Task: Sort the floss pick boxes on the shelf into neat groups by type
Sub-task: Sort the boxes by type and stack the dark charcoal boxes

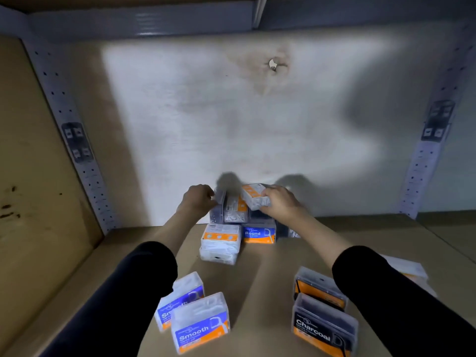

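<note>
A mixed pile of floss pick boxes (233, 210) stands against the back wall of the shelf. My left hand (198, 199) grips a dark box (220, 195) at the pile's top left. A white and orange box (255, 195) is lifted off the top, held in my right hand (279, 202). Below lie a blue "Round" box (258, 234) and a white box with an orange strip (221, 240). Near me, two "Smooth" boxes (199, 322) sit at the left and two black "Charcoal" boxes (322, 318) at the right.
The brown shelf board (270, 279) runs to perforated metal uprights (85, 163) on both sides. A whitish box (407, 269) lies partly hidden behind my right sleeve. Cardboard panel at left (31, 176). The upper shelf (154, 19) hangs overhead.
</note>
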A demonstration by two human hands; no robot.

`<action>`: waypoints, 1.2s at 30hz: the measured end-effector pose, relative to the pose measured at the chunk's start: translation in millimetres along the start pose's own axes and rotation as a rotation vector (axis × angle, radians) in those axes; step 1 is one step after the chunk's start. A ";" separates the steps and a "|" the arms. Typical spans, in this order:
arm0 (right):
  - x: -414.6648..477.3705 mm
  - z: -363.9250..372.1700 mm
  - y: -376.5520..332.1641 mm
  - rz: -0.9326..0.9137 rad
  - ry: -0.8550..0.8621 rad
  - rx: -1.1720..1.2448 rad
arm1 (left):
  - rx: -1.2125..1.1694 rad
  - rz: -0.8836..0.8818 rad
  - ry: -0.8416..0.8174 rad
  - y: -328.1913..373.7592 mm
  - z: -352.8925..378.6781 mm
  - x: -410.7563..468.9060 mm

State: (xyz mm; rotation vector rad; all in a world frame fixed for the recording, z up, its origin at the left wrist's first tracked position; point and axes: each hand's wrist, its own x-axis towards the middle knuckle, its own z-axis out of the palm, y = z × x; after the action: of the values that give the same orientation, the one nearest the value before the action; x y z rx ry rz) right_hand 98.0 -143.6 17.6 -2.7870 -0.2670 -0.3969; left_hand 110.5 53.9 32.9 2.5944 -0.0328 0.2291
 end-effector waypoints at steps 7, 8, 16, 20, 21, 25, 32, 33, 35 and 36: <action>23.7 28.7 1.3 -0.129 0.010 -0.165 | 0.033 -0.053 0.021 4.8 26.6 26.1; 25.5 30.3 2.2 -0.137 0.017 -0.179 | 0.069 -0.057 0.001 4.4 28.9 28.1; 28.3 18.7 14.4 0.027 0.253 0.333 | 0.057 -0.106 -0.075 -15.3 25.7 40.1; 38.4 10.4 30.9 0.178 0.137 0.548 | 0.021 -0.147 -0.140 -25.2 21.6 43.6; 39.7 6.5 34.1 0.213 0.090 0.573 | 0.019 -0.154 -0.151 -26.9 22.1 44.5; 48.0 -4.1 41.5 0.283 -0.088 0.608 | 0.002 -0.142 -0.152 -31.5 26.8 48.6; 63.7 -0.1 31.6 0.309 -0.145 0.417 | -0.021 -0.146 -0.079 -38.5 30.3 52.6; 64.6 1.4 30.0 0.322 -0.127 0.396 | -0.023 -0.150 -0.069 -38.1 29.9 51.5; 63.5 1.5 26.9 0.342 -0.073 0.376 | -0.030 -0.156 -0.056 -36.2 28.3 48.5; 62.1 0.3 26.0 0.350 -0.047 0.367 | -0.033 -0.155 -0.047 -34.6 27.1 46.8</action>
State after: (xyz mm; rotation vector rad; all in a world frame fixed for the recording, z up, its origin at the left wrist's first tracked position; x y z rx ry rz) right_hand 162.6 -159.2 28.6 -2.4167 0.1284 -0.1745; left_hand 163.3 70.8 0.4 2.5538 0.1462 0.1099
